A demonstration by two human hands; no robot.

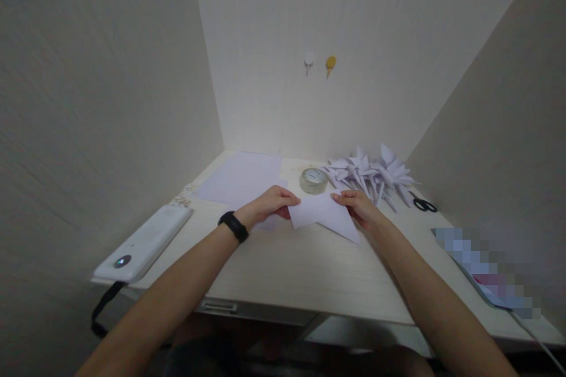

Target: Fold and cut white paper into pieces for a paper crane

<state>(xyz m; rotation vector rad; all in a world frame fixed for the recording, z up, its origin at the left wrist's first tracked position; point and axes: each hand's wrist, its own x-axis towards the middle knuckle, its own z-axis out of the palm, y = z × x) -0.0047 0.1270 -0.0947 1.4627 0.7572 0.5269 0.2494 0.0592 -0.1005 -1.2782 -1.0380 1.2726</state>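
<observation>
A pale worktop [309, 271] sits in a walled booth, folded paper shapes [375, 175] piled far right beside a tape roll [313, 180]. Left hand [269, 205] and right hand [360, 207] each close their grip on an opposite edge of a folded white paper [325, 217], held between them near mid-worktop.

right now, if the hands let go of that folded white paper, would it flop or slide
The folded paper probably stays fairly flat: creases stiffen it a little. It looks thin and light, so it would likely slide easily on the smooth desk.

arms: bare, no sleeves | left wrist: black band [233, 226]
</observation>
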